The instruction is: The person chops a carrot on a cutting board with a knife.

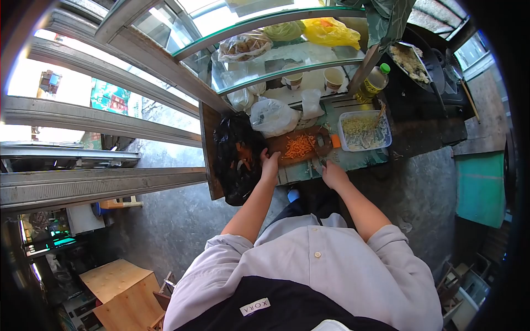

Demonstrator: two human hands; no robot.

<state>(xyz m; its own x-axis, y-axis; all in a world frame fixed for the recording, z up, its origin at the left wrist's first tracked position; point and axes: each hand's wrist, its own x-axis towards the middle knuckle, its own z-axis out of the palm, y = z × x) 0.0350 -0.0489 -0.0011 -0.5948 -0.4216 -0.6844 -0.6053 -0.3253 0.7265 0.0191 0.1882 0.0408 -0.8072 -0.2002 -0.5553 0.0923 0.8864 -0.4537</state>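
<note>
A brown wooden cutting board (287, 160) lies on the counter with a heap of chopped carrot (300, 146) on it. My left hand (269, 165) grips the board's left corner, close to a black plastic bag (234, 154) with orange peelings on it. At the board's right front, my right hand (334, 175) is closed around the handle of a knife (320, 155), whose blade lies over the board. An orange piece of carrot (335, 141) sits by the board's right end. To its right stands a clear plastic tub (364, 144) of pale shredded food.
Behind the board are a white plastic bag (273, 117) and paper cups (333, 79). An oil bottle (373, 84) with a green cap stands near a dark wok (436, 77). A glass shelf (276, 74) rises at the back. Metal rails (99, 182) run along the left.
</note>
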